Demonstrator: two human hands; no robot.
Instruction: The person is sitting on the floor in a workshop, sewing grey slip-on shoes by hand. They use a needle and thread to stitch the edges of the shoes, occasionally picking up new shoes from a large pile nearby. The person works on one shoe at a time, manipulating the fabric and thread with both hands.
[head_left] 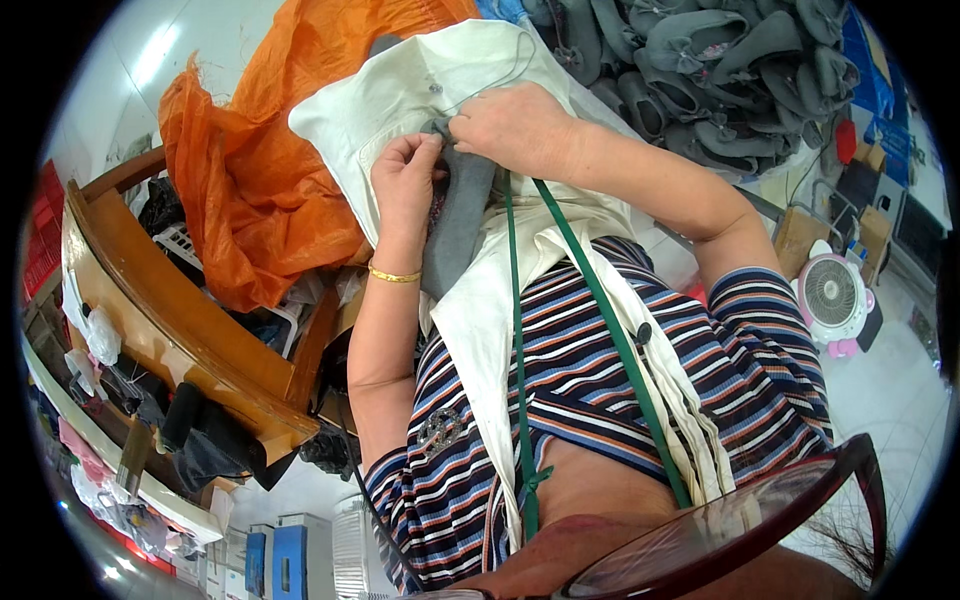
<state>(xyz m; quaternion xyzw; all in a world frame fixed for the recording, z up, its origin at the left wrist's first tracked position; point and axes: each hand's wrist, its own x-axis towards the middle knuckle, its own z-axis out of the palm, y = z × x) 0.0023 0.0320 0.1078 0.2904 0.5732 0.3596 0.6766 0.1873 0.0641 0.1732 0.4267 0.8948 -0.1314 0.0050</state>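
Observation:
A grey fabric shoe (466,215) lies lengthwise over my lap, its toe pointing away from me and patterned lining showing at its opening. My left hand (404,182) is closed on the shoe's toe end, thumb and forefinger pinched at a small grey piece there. Against the same spot, my right hand (518,128) is closed with its fingertips pinched together; whatever they hold is hidden. A thin dark thread (520,68) loops over the white cloth (345,105) just beyond my right hand. That cloth spreads under the shoe and both hands.
Many similar grey shoes (700,90) are heaped at the far right. Orange sheeting (270,150) hangs at the left, beside a wooden bench or table frame (200,310). A white and pink fan (835,290) stands at the right. Green apron straps (590,280) run down my front.

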